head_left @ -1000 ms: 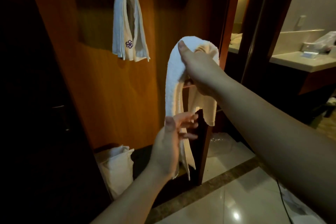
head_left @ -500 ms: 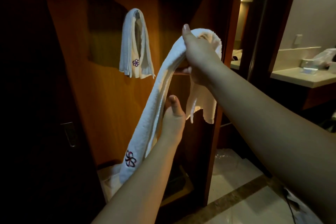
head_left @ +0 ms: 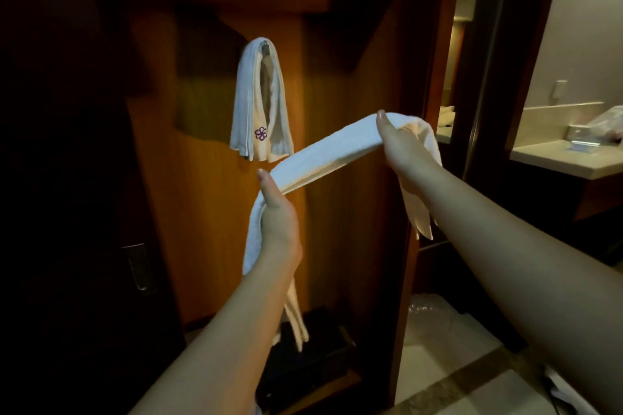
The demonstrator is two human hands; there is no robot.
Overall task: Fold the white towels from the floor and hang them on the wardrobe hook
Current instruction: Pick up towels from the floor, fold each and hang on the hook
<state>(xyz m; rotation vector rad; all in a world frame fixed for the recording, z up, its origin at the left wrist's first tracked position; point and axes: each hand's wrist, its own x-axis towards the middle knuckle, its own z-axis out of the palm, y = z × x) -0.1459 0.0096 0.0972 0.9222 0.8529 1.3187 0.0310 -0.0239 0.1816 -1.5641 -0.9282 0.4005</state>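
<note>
Before wooden wardrobe (head_left: 209, 212), left hand (head_left: 279, 222) and right hand (head_left: 404, 152) grip folded towel (head_left: 333, 148) stretched between them.

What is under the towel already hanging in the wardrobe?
The hanging towel drapes over a metal hook, whose tip shows at the fold. Behind it is the wooden wardrobe panel. The hook's mounting is covered.

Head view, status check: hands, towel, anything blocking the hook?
Left hand and right hand both grip the folded towel, stretched between them. Hook already carries one hung towel. Path to it open.
</note>
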